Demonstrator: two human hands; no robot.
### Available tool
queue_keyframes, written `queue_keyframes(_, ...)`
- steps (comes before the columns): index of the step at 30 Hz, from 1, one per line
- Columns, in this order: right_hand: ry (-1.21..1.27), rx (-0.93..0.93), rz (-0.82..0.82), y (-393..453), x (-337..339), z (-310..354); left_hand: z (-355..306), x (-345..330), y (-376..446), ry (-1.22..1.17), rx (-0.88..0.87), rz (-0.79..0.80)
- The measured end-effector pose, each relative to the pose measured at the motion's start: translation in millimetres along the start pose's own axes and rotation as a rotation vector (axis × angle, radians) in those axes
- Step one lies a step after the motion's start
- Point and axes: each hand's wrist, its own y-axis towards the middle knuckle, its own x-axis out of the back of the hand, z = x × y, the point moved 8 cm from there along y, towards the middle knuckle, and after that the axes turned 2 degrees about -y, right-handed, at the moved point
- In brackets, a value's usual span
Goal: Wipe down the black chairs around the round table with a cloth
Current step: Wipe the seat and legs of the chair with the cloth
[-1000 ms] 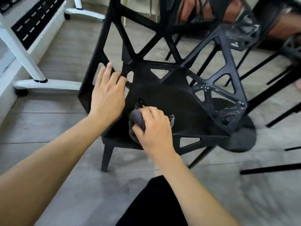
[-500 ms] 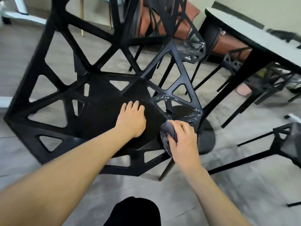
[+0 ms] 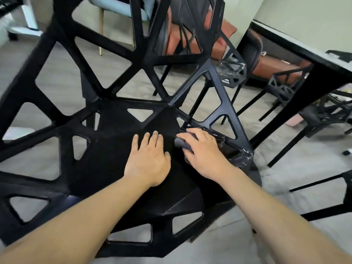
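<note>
Right hand (image 3: pixel 202 151), cloth (image 3: pixel 181 142) farther along edge.

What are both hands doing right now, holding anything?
Left hand: open, fingers straight, resting flat on the black chair seat.
Right hand: gripping the grey cloth, pressing it against the seat's right edge.

right hand (image 3: pixel 202 149) slid cloth (image 3: pixel 181 142) toward chair's right edge.

No legible text, labels or numbers anywhere.
</note>
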Motion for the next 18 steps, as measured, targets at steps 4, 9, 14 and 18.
queue_keyframes(4, -0.143, 0.054, -0.062, 48, -6, 0, 0, 0, 0, 0.016, -0.005, 0.012)
queue_keyframes(9, -0.200, 0.035, -0.090, 121, -13, 4, -1, 1, -2, 0.025, -0.004, -0.001)
queue_keyframes(14, -0.284, -0.054, -0.143, 155, -16, 7, 1, 0, -1, 0.044, 0.004, 0.004)
queue_keyframes(18, -0.346, -0.061, -0.113, 134, -11, 1, 4, -2, 2, 0.059, 0.011, 0.019)
